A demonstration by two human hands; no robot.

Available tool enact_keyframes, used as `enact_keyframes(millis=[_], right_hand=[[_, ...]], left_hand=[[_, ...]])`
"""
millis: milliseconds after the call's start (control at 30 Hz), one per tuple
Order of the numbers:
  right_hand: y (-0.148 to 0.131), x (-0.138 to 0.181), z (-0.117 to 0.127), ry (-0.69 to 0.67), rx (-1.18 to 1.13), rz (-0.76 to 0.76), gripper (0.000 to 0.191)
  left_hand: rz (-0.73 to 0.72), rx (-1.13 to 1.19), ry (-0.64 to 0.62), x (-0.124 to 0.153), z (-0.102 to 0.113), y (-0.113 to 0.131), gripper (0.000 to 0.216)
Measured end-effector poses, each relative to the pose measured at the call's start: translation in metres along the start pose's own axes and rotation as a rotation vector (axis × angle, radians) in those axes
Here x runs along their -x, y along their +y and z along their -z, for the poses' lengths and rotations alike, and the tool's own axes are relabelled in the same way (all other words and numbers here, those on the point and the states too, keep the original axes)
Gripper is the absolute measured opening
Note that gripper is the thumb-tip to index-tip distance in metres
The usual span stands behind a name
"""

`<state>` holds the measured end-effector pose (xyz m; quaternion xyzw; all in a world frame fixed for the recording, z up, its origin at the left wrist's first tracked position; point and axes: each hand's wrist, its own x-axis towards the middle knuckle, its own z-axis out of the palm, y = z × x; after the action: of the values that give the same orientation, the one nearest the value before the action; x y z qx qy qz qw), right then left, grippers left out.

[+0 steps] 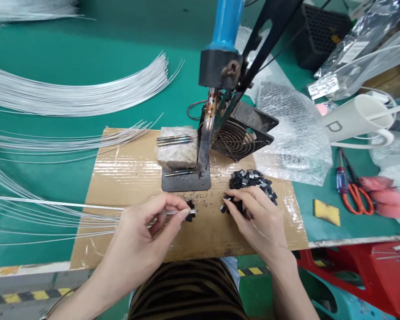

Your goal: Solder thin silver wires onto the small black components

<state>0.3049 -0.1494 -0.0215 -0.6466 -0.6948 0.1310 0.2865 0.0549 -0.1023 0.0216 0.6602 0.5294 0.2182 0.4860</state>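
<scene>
My left hand [148, 235] is closed, thumb and forefinger pinching the end of a white wire [86, 204] that runs in from the left. Just past its fingertips, a few small black parts [190, 211] lie on the cardboard. At the near side of a pile of small black parts [253, 178], my right hand [258, 218] pinches one such part between thumb and fingertips. A thin strand [260, 232] trails across that hand. Above and between the hands, a blue-handled soldering iron [207, 129] points down on its stand over a dark metal plate [186, 183].
A wrapped block [176, 153] bearing metal rods stands beside the iron, with a fan [236, 133] behind. White wire bundles [76, 98] lie left. Bubble wrap [290, 133], a white mug [356, 118], a yellow sponge [326, 212] and orange-handled scissors [356, 200] are right. Cardboard [120, 178] covers the middle.
</scene>
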Motion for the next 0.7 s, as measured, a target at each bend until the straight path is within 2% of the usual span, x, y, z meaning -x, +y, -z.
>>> enact_keyframes(millis=[167, 400, 500, 700], right_hand=[[-0.003, -0.001, -0.001, 0.042, -0.017, -0.062, 0.006], [-0.020, -0.004, 0.000, 0.210, -0.167, -0.191, 0.011], [-0.028, -0.004, -0.001, 0.264, -0.281, -0.252, 0.012], [-0.037, -0.001, -0.005, 0.305, -0.581, -0.403, 0.012]], left_hand=[[0.017, -0.013, 0.014, 0.000, -0.003, 0.000, 0.016], [0.062, 0.015, 0.089, 0.000, -0.005, 0.010, 0.014], [0.074, 0.030, 0.102, 0.000, -0.006, 0.011, 0.015], [-0.001, 0.003, 0.093, 0.000, -0.005, 0.004, 0.012]])
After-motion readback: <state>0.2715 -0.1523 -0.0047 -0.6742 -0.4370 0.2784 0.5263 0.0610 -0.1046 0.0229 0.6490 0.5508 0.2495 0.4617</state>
